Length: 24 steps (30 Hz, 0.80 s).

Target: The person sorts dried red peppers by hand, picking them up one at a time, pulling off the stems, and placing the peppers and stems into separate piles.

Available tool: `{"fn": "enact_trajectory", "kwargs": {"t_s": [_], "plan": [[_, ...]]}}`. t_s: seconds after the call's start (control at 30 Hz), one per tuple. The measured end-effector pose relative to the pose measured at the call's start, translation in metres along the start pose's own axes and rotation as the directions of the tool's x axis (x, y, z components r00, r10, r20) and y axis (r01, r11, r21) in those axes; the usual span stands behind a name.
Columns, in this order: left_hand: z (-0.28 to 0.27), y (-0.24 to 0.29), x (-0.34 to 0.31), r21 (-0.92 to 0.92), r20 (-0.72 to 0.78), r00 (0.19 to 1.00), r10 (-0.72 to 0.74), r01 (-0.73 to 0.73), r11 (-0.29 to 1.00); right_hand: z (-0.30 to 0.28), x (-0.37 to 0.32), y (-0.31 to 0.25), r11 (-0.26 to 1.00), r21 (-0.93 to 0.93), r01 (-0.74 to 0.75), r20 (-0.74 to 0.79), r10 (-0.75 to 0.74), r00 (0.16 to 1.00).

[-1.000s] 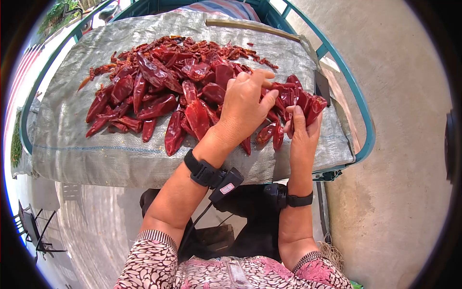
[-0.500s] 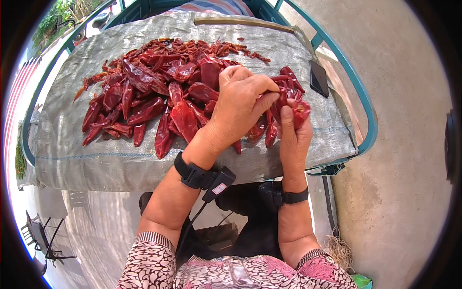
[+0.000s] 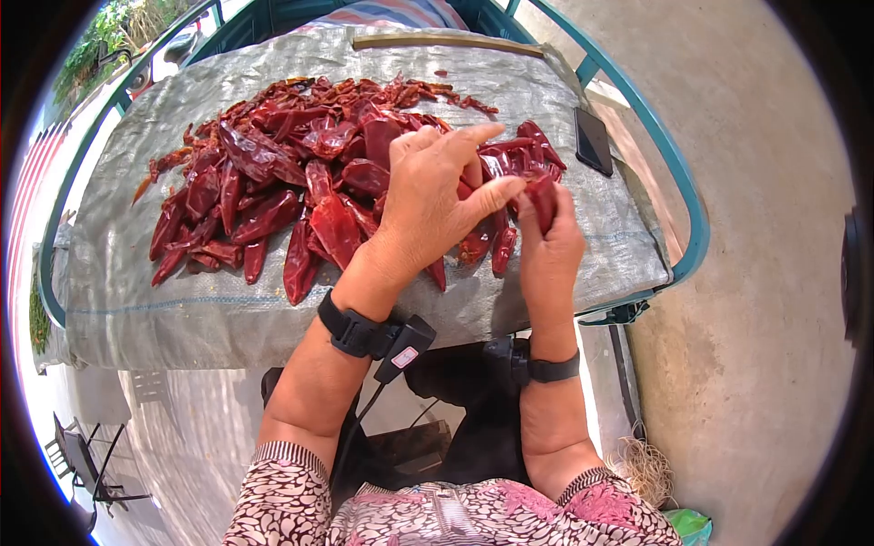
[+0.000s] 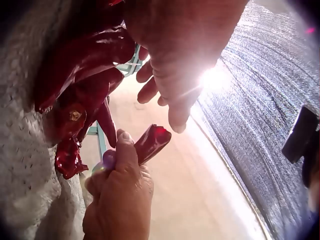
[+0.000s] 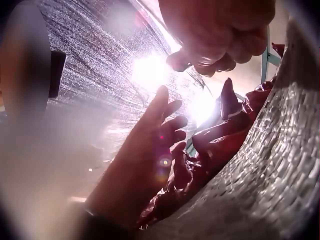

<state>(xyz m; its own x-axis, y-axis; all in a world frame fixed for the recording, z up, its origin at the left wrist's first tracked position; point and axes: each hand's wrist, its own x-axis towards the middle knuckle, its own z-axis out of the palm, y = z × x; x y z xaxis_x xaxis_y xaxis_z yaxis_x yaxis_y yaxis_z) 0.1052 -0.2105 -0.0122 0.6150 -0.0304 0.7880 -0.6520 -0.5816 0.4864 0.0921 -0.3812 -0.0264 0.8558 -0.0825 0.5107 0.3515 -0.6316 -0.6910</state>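
Note:
My right hand (image 3: 553, 250) holds a dark red dried chili pepper (image 3: 543, 205) between thumb and fingers, above the near right part of the sheet. In the left wrist view the pepper's end (image 4: 161, 131) looks torn and shows no stem. My left hand (image 3: 423, 196) hovers just left of it, thumb and forefinger spread apart, the thumb tip close to the pepper. The right wrist view shows this left hand (image 5: 142, 145) with loosely straight fingers and nothing gripped. Beneath and left of the hands lies a heap of dried chilies (image 3: 337, 227); more chilies (image 3: 537, 141) lie beyond the right hand.
A grey woven sheet (image 3: 182, 332) covers the work surface, framed by a teal metal rail (image 3: 687, 200). Smaller chili scraps (image 3: 419, 89) lie behind the heap. A black phone (image 3: 593, 141) rests at the right edge, and a wooden strip (image 3: 446, 41) along the back.
My left thumb and forefinger, together at the pepper half a second ago, have parted. The pepper in my right hand has turned from facing right to more upright, and that hand has shifted slightly left.

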Motion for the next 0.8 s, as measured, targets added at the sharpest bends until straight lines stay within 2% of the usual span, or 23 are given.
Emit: {"fn": "enact_trajectory", "kwargs": {"t_s": [0.07,0.13,0.2,0.33,0.37,0.4,0.43,0.47,0.53,0.57,0.63,0.67,0.73,0.8], "plan": [[0.002,0.003,0.001,-0.036,0.053,0.997,0.062,-0.06,0.998,0.001,-0.004,-0.013,0.997,-0.057,0.055,0.077,-0.051,0.996],[0.006,-0.002,-0.001,-0.029,0.088,0.989,0.12,-0.117,0.993,0.002,-0.007,-0.018,0.998,-0.063,0.023,0.113,-0.016,0.993],[0.008,-0.003,-0.001,-0.025,0.018,0.995,0.093,-0.093,0.995,0.003,-0.005,-0.019,0.998,-0.06,-0.01,0.17,0.02,0.985],[0.003,-0.001,0.001,-0.025,-0.08,0.997,-0.014,0.012,1.0,0.006,-0.005,-0.002,0.998,-0.006,0.058,-0.028,-0.058,0.998],[0.002,0.0,0.001,-0.044,-0.089,0.994,-0.063,0.06,0.997,0.004,0.0,0.008,0.999,0.051,-0.012,-0.053,0.014,0.998],[0.001,0.0,0.001,-0.064,-0.098,0.989,-0.113,0.107,0.992,0.0,0.005,0.015,1.0,0.002,0.004,-0.098,-0.004,0.995],[0.003,-0.003,0.001,-0.009,-0.141,0.989,-0.036,0.035,0.999,-0.004,0.011,0.021,0.999,-0.049,0.018,-0.142,-0.025,0.99],[0.004,-0.003,0.0,-0.033,-0.101,0.994,-0.046,0.043,0.999,-0.008,0.017,0.028,0.994,-0.101,0.031,-0.185,-0.049,0.982],[0.005,-0.001,0.0,-0.081,-0.02,0.998,-0.059,0.057,0.995,-0.014,0.026,0.046,0.958,-0.265,0.113,-0.135,-0.153,0.979],[0.007,-0.001,0.0,-0.016,-0.009,1.0,0.008,-0.008,1.0,-0.016,0.028,0.052,0.927,-0.343,0.152,-0.104,-0.199,0.974],[0.011,-0.001,0.0,0.112,0.026,0.99,0.14,-0.142,0.984,-0.016,0.033,0.051,0.963,-0.266,0.053,-0.028,-0.062,0.998],[0.014,-0.003,-0.002,0.162,0.047,0.986,0.16,-0.166,0.973,-0.016,0.036,0.05,0.973,-0.23,0.001,0.014,0.002,1.0],[0.018,-0.006,-0.006,0.26,0.087,0.977,0.194,-0.21,0.942,-0.012,0.042,0.052,0.952,-0.304,0.041,0.06,-0.024,0.998],[0.018,-0.007,-0.007,0.277,0.106,0.983,0.15,-0.174,0.945,-0.011,0.049,0.051,0.919,-0.39,0.064,0.103,-0.026,0.994]]}}
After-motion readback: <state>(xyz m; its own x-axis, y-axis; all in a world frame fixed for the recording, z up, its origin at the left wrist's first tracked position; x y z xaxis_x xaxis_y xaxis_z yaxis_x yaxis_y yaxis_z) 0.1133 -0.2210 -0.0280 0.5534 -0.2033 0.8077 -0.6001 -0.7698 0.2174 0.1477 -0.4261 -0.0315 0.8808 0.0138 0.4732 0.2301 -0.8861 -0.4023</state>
